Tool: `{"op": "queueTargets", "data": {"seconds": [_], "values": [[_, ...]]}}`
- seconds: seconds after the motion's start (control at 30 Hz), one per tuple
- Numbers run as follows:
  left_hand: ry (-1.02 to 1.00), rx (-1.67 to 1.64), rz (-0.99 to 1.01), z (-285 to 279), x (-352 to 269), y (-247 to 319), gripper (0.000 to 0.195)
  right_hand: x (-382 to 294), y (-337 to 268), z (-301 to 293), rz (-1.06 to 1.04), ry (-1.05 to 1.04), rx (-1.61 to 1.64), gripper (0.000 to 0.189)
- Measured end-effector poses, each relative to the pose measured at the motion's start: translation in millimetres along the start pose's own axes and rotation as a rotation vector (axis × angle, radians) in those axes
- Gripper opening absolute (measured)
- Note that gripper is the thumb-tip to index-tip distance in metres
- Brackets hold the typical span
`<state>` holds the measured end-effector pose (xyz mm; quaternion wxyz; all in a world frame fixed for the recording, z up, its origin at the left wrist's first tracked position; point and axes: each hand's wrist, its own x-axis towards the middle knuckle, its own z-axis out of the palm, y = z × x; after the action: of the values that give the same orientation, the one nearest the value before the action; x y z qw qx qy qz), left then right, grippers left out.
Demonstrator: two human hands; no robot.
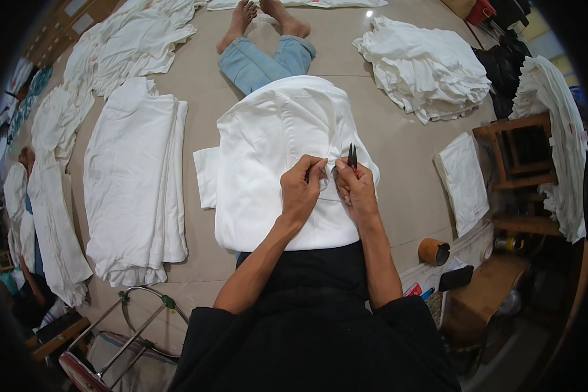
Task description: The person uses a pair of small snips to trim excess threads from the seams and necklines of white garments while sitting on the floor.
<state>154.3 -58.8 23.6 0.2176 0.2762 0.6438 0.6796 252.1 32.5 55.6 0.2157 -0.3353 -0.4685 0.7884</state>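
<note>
A white cloth garment point(259, 196) lies spread over my lap, with a short flap sticking out at its left side. My left hand point(301, 188) pinches a fold of it between thumb and forefinger. Close beside it on the right, my right hand point(356, 183) pinches the same garment with thumb and forefinger. Small dark-bladed scissors or thread snips point(353, 156) are also held in my right hand, their tips pointing away from me and slightly apart. The pinched edge between the two hands is partly hidden by the fingers.
Folded white garments point(127, 181) lie on the tiled floor at left, and a white heap point(424, 68) at upper right. A smaller folded stack point(463, 183) is near a wooden stool point(514, 152). A metal-framed stool point(137, 333) stands lower left; another person's arm point(32, 281) shows far left.
</note>
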Motion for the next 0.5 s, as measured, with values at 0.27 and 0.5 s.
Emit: {"op": "queueTargets", "data": {"seconds": [0.27,0.5], "values": [[0.068,-0.415,-0.172,-5,-7,2,0.017,0,2,-2,-0.043,-0.034,-0.008,0.023],[-0.106,0.18,0.023,-4,17,25,0.02,-2,4,-4,-0.048,-0.083,-0.016,0.02]]}}
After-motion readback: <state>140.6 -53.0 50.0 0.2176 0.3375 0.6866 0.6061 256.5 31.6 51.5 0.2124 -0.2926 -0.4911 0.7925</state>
